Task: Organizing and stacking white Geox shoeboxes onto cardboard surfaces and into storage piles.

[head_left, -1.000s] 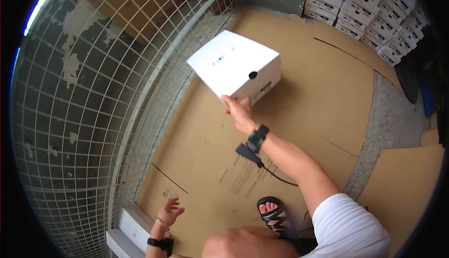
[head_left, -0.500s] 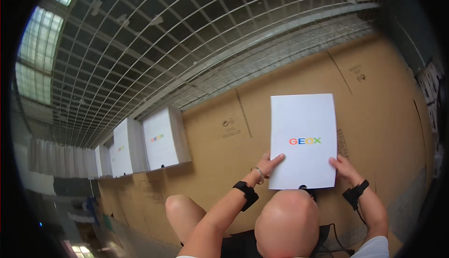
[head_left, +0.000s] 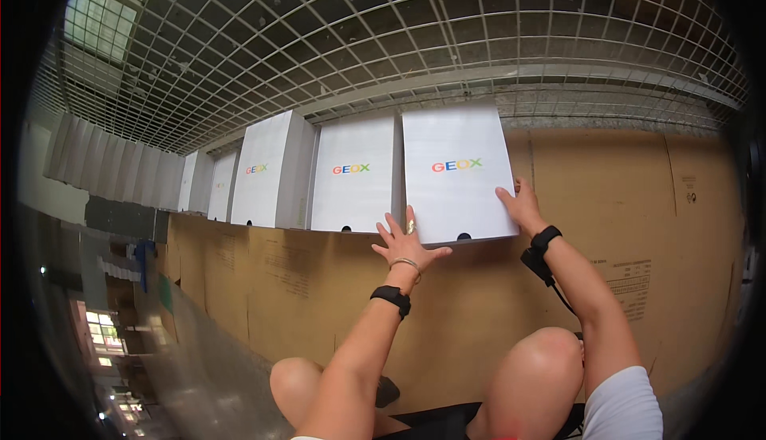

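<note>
A white lidded shoebox (head_left: 463, 133) with coloured lettering and a dark notch at its near edge lies at the right end of a row by the wire mesh. My right hand (head_left: 522, 209) grips its right side, thumb on the top and fingers over the edge. At its near left corner is my left hand (head_left: 405, 250), open with fingers spread, close to the narrow gap beside the neighbouring white shoebox (head_left: 355, 141). Whether the left fingertips touch either box, I cannot tell. Another white shoebox (head_left: 267, 141), standing taller, is farther left.
Wire mesh (head_left: 447, 21) rises behind the row. Brown cardboard sheets (head_left: 590, 169) cover the floor under the boxes. More white boxes (head_left: 194, 185) continue at the far left, near a long pale stack (head_left: 112, 153). My bare knees (head_left: 535, 380) are close in front.
The shoebox has moved from in front of my knees, where both hands held it, to the row's right end. My left hand has let go and spread its fingers. The view has swung left.
</note>
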`<state>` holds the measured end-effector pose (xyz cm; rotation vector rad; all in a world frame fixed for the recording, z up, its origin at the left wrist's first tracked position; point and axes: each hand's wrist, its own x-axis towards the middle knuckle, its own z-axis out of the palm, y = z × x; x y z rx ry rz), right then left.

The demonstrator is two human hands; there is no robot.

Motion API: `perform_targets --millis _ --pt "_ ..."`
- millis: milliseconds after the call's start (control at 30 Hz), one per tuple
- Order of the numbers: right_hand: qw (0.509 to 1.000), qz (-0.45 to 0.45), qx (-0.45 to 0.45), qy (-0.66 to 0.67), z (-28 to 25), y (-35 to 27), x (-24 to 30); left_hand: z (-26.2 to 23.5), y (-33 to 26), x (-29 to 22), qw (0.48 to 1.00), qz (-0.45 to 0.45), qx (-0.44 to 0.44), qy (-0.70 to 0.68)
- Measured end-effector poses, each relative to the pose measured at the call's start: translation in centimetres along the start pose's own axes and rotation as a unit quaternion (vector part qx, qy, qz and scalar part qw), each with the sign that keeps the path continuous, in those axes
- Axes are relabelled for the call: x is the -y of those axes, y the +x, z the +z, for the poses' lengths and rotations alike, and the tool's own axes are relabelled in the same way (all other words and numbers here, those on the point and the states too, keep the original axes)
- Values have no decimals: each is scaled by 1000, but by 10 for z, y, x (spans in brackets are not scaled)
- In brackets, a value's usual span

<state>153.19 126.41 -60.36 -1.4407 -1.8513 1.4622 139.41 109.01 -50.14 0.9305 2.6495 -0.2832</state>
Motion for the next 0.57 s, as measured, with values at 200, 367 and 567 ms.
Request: perform_targets --millis 200,367,567 --pt "992 29 48 -112 60 -9 44 34 73 104 994 103 14 -35" --pt "967 181 160 -76 -4 -62 79 -18 45 116 978 173 115 -13" --pt "896 150 203 -365 -93 -153 213 -163 -50 248 914 181 333 -145"
